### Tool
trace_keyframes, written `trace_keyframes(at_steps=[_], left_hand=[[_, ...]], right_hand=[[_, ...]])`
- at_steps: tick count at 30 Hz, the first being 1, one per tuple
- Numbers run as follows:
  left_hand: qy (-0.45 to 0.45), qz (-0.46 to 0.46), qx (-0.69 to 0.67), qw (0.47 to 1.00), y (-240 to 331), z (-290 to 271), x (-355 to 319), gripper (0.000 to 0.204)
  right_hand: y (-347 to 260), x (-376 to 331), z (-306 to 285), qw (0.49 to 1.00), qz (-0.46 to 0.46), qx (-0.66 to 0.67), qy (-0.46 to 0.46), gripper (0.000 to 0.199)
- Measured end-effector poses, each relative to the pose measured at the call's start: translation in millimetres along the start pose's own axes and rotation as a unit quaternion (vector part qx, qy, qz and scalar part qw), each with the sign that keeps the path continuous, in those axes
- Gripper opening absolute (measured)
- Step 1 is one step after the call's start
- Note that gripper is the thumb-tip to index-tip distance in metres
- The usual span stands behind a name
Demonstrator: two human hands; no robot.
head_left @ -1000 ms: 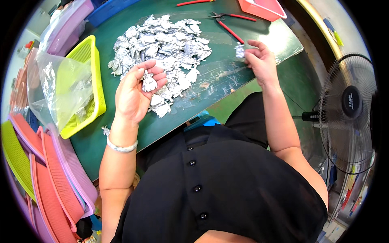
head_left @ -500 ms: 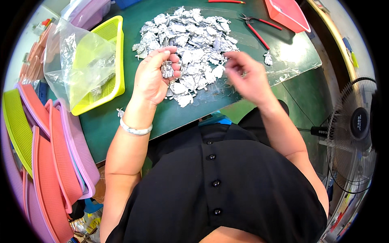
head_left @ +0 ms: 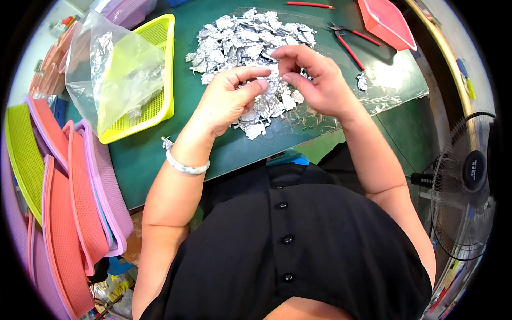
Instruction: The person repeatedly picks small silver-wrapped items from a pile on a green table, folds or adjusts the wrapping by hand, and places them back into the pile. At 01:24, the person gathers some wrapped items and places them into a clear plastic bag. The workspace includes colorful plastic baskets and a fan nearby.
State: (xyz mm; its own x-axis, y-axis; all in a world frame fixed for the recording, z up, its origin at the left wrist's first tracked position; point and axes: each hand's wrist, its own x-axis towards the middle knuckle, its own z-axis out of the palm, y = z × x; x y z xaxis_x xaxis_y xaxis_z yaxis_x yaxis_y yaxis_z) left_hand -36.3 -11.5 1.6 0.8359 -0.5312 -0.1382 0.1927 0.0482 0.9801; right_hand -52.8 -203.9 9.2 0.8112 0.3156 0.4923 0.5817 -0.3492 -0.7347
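A heap of thin, jagged silver metal pieces (head_left: 242,40) lies on the green table. My left hand (head_left: 232,98) is over the near side of the heap, its thumb and index stretched toward the right and its other fingers curled under. What those curled fingers hold is hidden. Facing it, my right hand (head_left: 314,80) is bent over the heap, with a gap between thumb and index and nothing plainly seen in it. The fingertips of both hands are close together, apart by a small space.
On the left a yellow-green basket (head_left: 169,80) holds a clear plastic bag (head_left: 88,74). Stacked pink and purple baskets (head_left: 66,240) stand beside the table. Red-handled pliers (head_left: 349,50), a loose silver piece (head_left: 362,81) and a pink tray (head_left: 392,32) are at right. A fan (head_left: 464,181) stands farther right.
My left hand has turned over and moved right; the silver piece seen in its fingers is now hidden. My right hand has moved left and up toward it. The view has shifted slightly.
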Motion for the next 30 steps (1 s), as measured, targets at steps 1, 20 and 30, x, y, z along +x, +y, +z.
trace_keyframes(at_steps=[1,20,30], left_hand=[[-0.016,-0.012,-0.01,1.0,1.0,-0.1,-0.8,0.015],[0.046,-0.071,-0.159,0.984,-3.6,-2.1,1.7,0.008],[0.046,-0.046,-0.14,0.988,-5.5,-1.0,1.8,0.007]], right_hand=[[0.4,3.2,-2.5,0.999,-0.02,0.029,-0.015,0.032],[-5.0,-20.9,17.5,0.871,0.274,0.406,0.035,0.035],[-6.0,-23.4,20.6,0.862,0.284,0.416,0.054,0.037]])
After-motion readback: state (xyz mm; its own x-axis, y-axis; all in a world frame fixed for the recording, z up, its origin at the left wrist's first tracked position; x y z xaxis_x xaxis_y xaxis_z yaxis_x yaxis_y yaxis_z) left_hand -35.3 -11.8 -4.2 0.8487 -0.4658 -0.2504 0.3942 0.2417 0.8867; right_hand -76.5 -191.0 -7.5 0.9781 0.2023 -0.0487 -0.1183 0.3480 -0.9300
